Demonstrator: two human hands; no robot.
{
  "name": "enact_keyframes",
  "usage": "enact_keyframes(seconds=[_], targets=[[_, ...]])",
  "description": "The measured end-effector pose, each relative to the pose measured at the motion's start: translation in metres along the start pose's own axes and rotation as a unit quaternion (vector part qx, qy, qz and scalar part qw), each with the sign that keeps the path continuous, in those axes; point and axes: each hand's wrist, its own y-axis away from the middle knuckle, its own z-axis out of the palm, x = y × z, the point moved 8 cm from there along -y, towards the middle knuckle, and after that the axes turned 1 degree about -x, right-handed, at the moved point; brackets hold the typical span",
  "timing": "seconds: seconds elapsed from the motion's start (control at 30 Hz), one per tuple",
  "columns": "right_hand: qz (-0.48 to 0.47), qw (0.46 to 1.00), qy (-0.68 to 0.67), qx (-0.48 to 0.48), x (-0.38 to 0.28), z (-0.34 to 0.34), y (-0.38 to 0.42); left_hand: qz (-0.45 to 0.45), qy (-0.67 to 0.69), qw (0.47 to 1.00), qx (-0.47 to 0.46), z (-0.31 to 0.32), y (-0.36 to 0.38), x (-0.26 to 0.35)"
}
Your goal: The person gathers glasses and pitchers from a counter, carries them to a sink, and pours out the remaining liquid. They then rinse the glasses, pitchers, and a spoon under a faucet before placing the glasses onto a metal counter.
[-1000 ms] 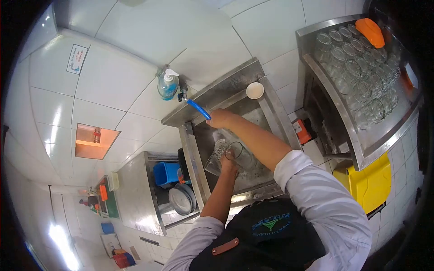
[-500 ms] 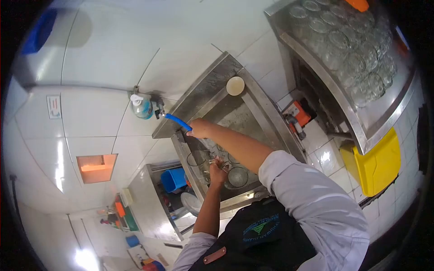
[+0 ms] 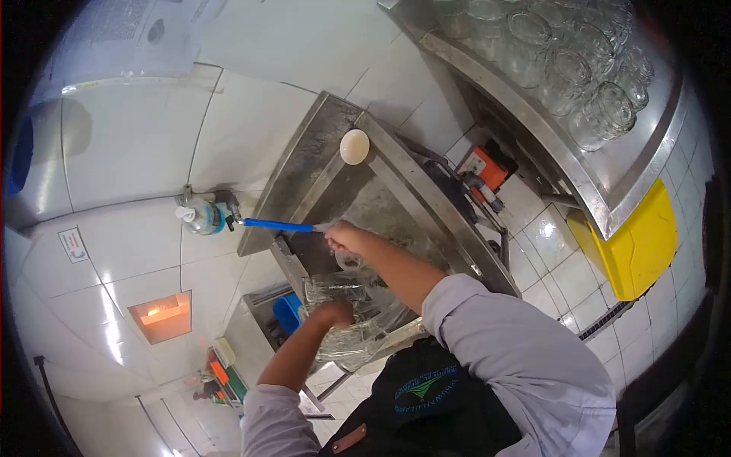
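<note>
My right hand (image 3: 348, 237) is closed round the clear end of a blue hose (image 3: 278, 225) that runs from the wall tap, over a steel sink (image 3: 304, 263). Just below this hand shows the round mouth of a clear glass (image 3: 349, 260). My left hand (image 3: 335, 313) is over wet clear glasses (image 3: 335, 288) at the near side of the sink. Its fingers are blurred and hidden, so their grip does not show. More glasses (image 3: 346, 344) lie beside and under it, smeared by motion and water.
A cream bowl (image 3: 355, 147) stands at the sink's far corner. On the wall by the tap is a soap bottle (image 3: 202, 216). At the right, a steel counter (image 3: 601, 209) holds several glass jars (image 3: 567, 76), with a yellow bin (image 3: 636, 251) below.
The hose has gone from slanted to nearly straight as my right hand moved away from the tap. My left hand has moved toward the sink's near left side. The view has shifted.
</note>
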Motion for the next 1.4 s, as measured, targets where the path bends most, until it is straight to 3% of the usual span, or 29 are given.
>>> enact_keyframes(seconds=[0.1, 0.2, 0.23, 0.27, 0.33, 0.37, 0.43, 0.47, 0.53, 0.6, 0.63, 0.73, 0.83, 0.93, 1.03, 1.17, 1.23, 1.33, 1.37, 1.4], targets=[[-0.058, 0.965, -0.237, 0.092, 0.009, -0.022, 0.008, 0.003, 0.006, 0.999, -0.052, 0.004, 0.013, -0.006], [-0.059, 0.976, -0.135, 0.160, -0.019, -0.028, 0.060, -0.024, 0.028, 0.997, -0.065, -0.001, 0.030, -0.016], [-0.060, 0.989, -0.022, 0.133, -0.016, -0.033, 0.067, -0.038, 0.033, 0.997, -0.065, -0.003, 0.034, -0.021], [-0.061, 0.988, 0.093, 0.105, -0.010, -0.040, 0.077, 0.031, 0.091, 0.993, 0.063, -0.006, 0.031, -0.033], [-0.028, 0.956, 0.292, 0.024, 0.010, -0.035, 0.126, 0.163, 0.195, 0.915, 0.312, 0.008, 0.038, -0.075], [0.036, 0.955, 0.292, 0.028, 0.042, -0.043, 0.147, 0.080, 0.379, 0.884, 0.261, -0.015, 0.077, -0.062], [0.136, 0.984, 0.086, 0.078, 0.126, -0.046, 0.170, 0.087, 0.509, 0.769, 0.377, 0.002, 0.072, -0.081], [0.194, 0.979, 0.025, 0.064, 0.122, -0.024, 0.191, 0.090, 0.568, 0.698, 0.427, 0.015, 0.073, -0.089], [0.307, 0.946, -0.098, 0.041, 0.088, 0.046, 0.257, 0.110, 0.610, 0.610, 0.494, 0.019, 0.079, -0.077], [0.213, 0.964, -0.156, -0.016, 0.081, 0.056, 0.236, 0.150, 0.612, 0.521, 0.576, 0.008, 0.107, -0.055], [0.164, 0.968, -0.182, -0.045, 0.072, 0.059, 0.226, 0.127, 0.602, 0.510, 0.601, 0.004, 0.121, -0.047], [0.140, 0.983, -0.099, -0.067, 0.047, 0.075, 0.233, 0.110, 0.607, 0.409, 0.672, 0.001, 0.163, -0.038], [0.039, 0.995, -0.062, -0.071, 0.024, 0.103, 0.243, 0.170, 0.595, 0.366, 0.695, 0.013, 0.189, -0.039], [0.029, 0.995, -0.091, 0.016, 0.031, 0.110, 0.240, 0.088, 0.397, 0.428, 0.807, 0.026, 0.238, -0.031], [0.013, 0.998, -0.066, 0.007, 0.014, 0.150, 0.260, 0.072, 0.437, 0.382, 0.811, 0.057, 0.243, -0.034], [-0.006, 0.999, -0.047, 0.004, 0.019, 0.177, 0.259, 0.075, 0.423, 0.377, 0.821, 0.092, 0.250, -0.035], [0.006, 1.000, 0.001, -0.018, 0.028, 0.177, 0.255, 0.186, 0.392, 0.304, 0.848, 0.107, 0.239, -0.037], [0.012, 0.994, 0.104, -0.013, 0.049, 0.155, 0.233, 0.322, 0.516, 0.296, 0.736, 0.126, 0.222, -0.048], [0.025, 0.991, 0.130, -0.021, 0.054, 0.148, 0.224, 0.430, 0.595, 0.219, 0.643, 0.125, 0.208, -0.047], [0.058, 0.987, 0.141, -0.039, 0.054, 0.142, 0.213, 0.461, 0.626, 0.190, 0.599, 0.125, 0.208, -0.046]])
